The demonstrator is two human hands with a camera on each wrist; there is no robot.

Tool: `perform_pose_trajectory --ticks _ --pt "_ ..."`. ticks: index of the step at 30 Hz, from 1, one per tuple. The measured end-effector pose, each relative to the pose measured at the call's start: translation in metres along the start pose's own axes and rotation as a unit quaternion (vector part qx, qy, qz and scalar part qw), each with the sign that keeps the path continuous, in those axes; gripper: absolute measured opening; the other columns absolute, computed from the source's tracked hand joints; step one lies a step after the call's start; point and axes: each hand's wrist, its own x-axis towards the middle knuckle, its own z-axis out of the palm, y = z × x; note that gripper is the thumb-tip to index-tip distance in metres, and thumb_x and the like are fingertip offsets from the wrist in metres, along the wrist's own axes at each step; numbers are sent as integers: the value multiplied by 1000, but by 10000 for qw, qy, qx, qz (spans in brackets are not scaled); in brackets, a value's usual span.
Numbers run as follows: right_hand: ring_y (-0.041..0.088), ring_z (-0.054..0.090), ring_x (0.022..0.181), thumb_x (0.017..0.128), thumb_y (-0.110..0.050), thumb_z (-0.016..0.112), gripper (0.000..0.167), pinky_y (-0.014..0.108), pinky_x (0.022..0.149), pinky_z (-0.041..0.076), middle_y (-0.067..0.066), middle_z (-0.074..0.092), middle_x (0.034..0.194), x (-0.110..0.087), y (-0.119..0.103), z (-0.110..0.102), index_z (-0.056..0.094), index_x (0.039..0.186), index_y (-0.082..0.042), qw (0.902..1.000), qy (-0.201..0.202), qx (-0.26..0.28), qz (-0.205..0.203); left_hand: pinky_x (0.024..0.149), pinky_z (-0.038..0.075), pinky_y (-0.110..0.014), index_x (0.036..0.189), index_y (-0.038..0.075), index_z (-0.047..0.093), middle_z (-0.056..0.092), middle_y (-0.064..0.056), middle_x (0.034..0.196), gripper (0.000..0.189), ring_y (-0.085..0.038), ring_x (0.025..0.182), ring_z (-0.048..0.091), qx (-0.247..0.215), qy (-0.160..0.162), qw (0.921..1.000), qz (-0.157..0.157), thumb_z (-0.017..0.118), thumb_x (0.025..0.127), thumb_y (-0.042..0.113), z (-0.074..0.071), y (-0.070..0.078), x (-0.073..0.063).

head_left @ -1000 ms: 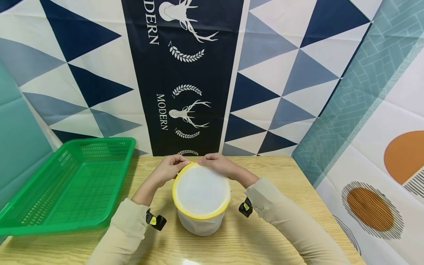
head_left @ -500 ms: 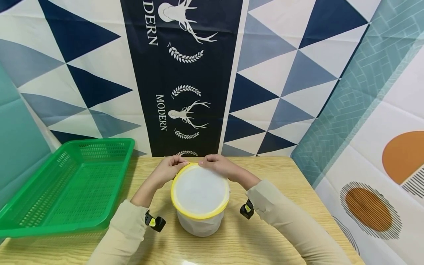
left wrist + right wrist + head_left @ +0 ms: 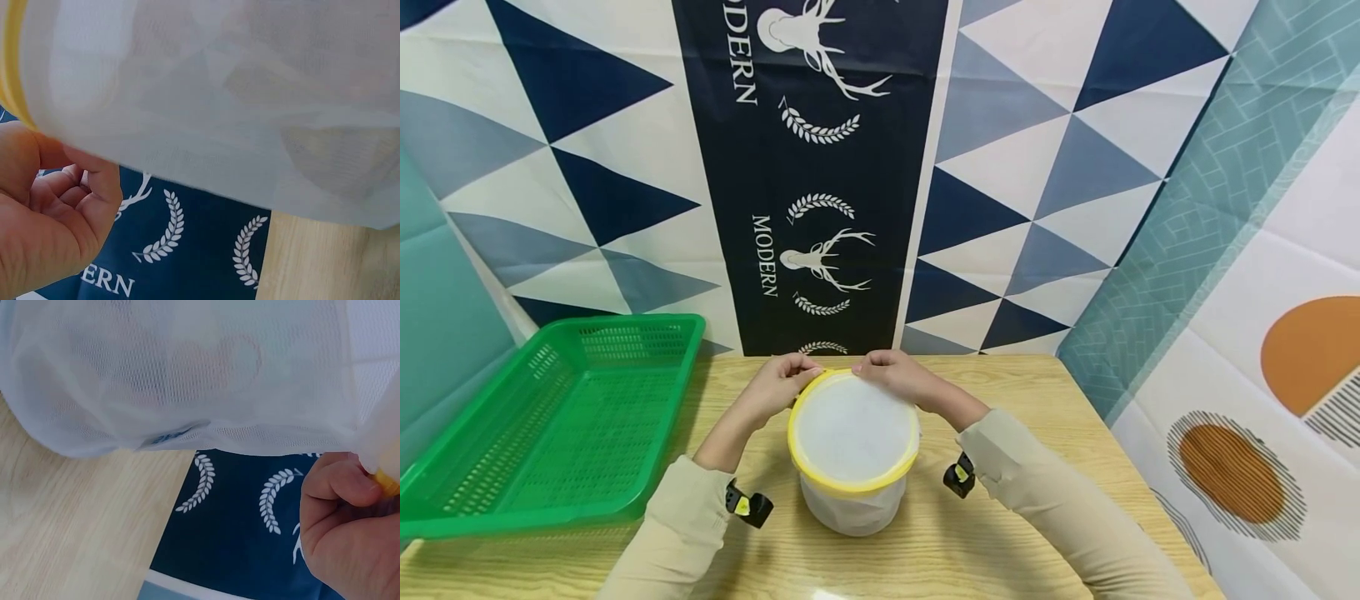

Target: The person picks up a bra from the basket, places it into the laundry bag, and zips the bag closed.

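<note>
A white, cylindrical mesh laundry bag (image 3: 856,429) with a yellow-trimmed edge (image 3: 850,490) round its lid stands in the middle of the table. My left hand (image 3: 778,390) pinches the far left part of that edge between thumb and fingers. Just across from it, my right hand (image 3: 901,379) pinches the far edge, a small gap from the left fingertips. In the left wrist view the mesh side (image 3: 187,125) spreads above the curled left hand (image 3: 59,209). The right wrist view has the right thumb and fingers on the yellow trim (image 3: 387,484); faint shapes show through the mesh.
A green plastic basket (image 3: 647,487) stands at the left of the wooden table (image 3: 1000,533). Behind the table hangs a patterned backdrop (image 3: 842,183), and a printed sheet (image 3: 1217,375) rises along the right side.
The fingertips of both hands have drawn slightly apart along the bag's far edge. The laundry bag stays in place, and the head view has shifted a little.
</note>
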Motion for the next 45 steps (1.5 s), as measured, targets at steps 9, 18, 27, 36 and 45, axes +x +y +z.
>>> perform_pose_trajectory --ticks 9,18,27,36,45 --pt "8 58 58 96 -27 50 26 22 54 51 1 60 76 1 0 -3 61 86 -5 9993 241 -292 -66 57 52 -25 108 -3 60 61 -9 88 24 -11 65 57 0 -11 10000 18 50 97 17 0 2 0" --pt "10 54 60 93 -34 56 30 22 55 49 -1 59 74 6 -3 -2 64 76 -10 9963 518 -646 -244 57 51 -23 108 -2 60 61 -10 88 23 -11 65 56 -34 -103 9999 -57 50 97 16 3 8 1" --pt "9 58 65 93 -28 58 22 24 58 52 2 65 90 10 -4 1 68 93 -8 9963 -6 -734 -458 58 51 -24 107 0 61 61 -10 87 22 -13 63 55 133 -180 9997 -3 50 97 17 5 11 0" --pt "10 56 60 95 -26 55 23 23 55 50 1 59 82 6 -5 2 61 87 -6 9977 -96 -550 -374 53 45 -22 104 1 63 59 -7 81 21 -12 58 49 244 -44 9996 129 51 97 17 6 10 -2" --pt "8 56 65 95 -23 53 21 22 56 49 1 61 86 7 -1 -1 61 84 -7 9987 33 -437 -263 56 52 -25 106 1 61 60 -9 85 22 -13 64 55 232 19 9997 -52 51 97 18 5 6 -1"
